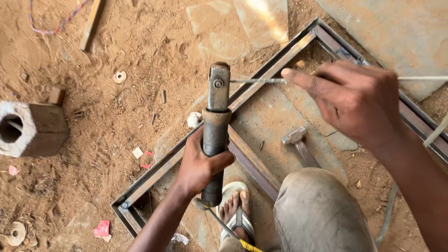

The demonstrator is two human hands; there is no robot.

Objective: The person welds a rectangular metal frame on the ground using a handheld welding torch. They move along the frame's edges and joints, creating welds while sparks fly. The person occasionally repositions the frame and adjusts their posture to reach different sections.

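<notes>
My left hand (198,165) grips the dark handle of a welding electrode holder (215,126), held upright with its metal jaw at the top. My right hand (347,100) pinches a thin grey welding rod (256,80) and holds it level, its tip at the holder's jaw. Under both hands a rectangular steel frame (175,156) lies flat on the sandy ground. A hammer (298,142) rests inside the frame, next to my knee. My sandalled foot (235,210) stands inside the frame too.
A hollow block (30,128) sits at the left on the sand. Small discs, red scraps and metal bits lie scattered around. A wooden strip (91,23) and a coloured cord (46,28) lie at the top left. Flat stone slabs (396,32) border the frame at the top right.
</notes>
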